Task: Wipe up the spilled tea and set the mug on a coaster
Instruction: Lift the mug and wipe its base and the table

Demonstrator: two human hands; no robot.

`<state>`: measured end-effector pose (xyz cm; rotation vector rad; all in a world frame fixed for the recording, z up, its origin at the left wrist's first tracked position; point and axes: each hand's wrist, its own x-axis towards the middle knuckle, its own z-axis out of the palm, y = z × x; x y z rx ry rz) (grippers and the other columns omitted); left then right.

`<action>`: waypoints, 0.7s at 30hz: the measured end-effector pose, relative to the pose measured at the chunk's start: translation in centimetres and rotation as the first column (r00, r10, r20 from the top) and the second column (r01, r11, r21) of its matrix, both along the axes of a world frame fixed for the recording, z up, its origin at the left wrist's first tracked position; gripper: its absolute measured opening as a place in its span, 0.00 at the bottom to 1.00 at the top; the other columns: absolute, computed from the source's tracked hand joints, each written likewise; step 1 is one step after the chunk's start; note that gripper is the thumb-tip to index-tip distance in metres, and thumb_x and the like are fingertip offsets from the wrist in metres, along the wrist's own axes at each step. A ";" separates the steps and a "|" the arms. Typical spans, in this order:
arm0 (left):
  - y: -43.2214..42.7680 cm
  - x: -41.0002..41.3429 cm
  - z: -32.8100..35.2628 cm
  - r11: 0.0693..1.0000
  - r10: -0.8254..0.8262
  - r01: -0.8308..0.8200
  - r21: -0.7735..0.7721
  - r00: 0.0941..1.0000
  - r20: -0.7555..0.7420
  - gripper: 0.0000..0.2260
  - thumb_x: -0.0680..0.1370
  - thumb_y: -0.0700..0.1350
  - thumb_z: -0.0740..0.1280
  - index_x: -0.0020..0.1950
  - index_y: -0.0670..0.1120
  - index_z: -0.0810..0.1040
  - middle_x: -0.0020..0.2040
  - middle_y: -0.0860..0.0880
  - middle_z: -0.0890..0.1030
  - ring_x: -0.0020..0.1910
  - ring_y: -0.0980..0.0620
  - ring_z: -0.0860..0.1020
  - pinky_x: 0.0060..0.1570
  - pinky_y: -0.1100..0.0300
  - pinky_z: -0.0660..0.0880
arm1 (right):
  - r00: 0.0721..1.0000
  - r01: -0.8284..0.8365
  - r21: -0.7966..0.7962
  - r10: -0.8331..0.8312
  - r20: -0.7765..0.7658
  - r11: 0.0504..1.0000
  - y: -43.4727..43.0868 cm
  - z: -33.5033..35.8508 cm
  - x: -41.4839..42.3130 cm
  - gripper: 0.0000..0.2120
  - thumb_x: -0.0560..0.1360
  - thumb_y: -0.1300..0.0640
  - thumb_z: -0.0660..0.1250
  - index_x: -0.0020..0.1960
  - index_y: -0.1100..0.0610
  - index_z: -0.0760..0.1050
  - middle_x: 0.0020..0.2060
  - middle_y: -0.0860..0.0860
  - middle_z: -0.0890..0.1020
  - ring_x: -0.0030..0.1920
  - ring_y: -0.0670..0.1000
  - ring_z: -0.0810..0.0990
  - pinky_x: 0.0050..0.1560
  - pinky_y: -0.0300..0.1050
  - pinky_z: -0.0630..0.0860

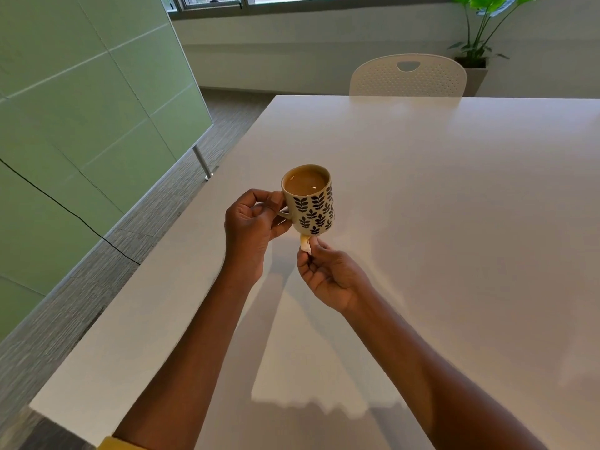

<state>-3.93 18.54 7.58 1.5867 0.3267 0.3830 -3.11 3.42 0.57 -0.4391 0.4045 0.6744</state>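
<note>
A cream mug point(311, 207) with dark leaf prints holds milky tea and hangs above the white table point(454, 222). My left hand point(251, 222) grips its handle from the left. Just below the mug's base, my right hand point(328, 274) pinches a small crumpled piece of white tissue point(305, 244) that touches the underside of the mug. No coaster and no spill show on the table.
A white perforated chair point(407, 76) stands at the table's far edge, with a potted plant point(477, 30) behind it. A green partition point(81, 125) on a metal leg runs along the left, beyond the table's left edge, over grey carpet.
</note>
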 end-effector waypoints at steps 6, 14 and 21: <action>-0.2 -0.3 -0.2 1.000 -0.013 0.013 0.000 1.000 -0.008 0.03 0.85 0.43 0.71 0.56 0.45 0.83 0.57 0.44 0.91 0.55 0.45 0.91 0.56 0.42 0.88 | 1.000 0.009 0.025 -0.008 -0.019 1.000 -1.8 0.1 -1.1 0.16 0.81 0.67 0.70 0.68 0.64 0.80 0.47 0.61 0.86 0.44 0.53 0.83 0.46 0.43 0.86; -0.9 -0.4 0.0 0.999 -0.038 0.038 0.009 0.999 -0.004 0.03 0.85 0.41 0.71 0.57 0.42 0.82 0.58 0.41 0.90 0.57 0.43 0.90 0.57 0.40 0.87 | 0.996 0.084 0.037 -0.084 0.010 0.996 -3.6 0.0 -0.9 0.22 0.75 0.67 0.74 0.69 0.65 0.81 0.47 0.59 0.87 0.43 0.51 0.84 0.43 0.42 0.87; -1.1 -0.5 0.1 0.999 -0.049 0.049 0.008 0.999 -0.015 0.03 0.85 0.42 0.71 0.56 0.42 0.82 0.57 0.41 0.90 0.56 0.43 0.90 0.58 0.39 0.87 | 0.990 0.138 0.020 -0.138 0.000 0.990 -4.4 0.5 0.4 0.16 0.80 0.66 0.71 0.68 0.66 0.81 0.52 0.61 0.88 0.43 0.51 0.85 0.43 0.41 0.86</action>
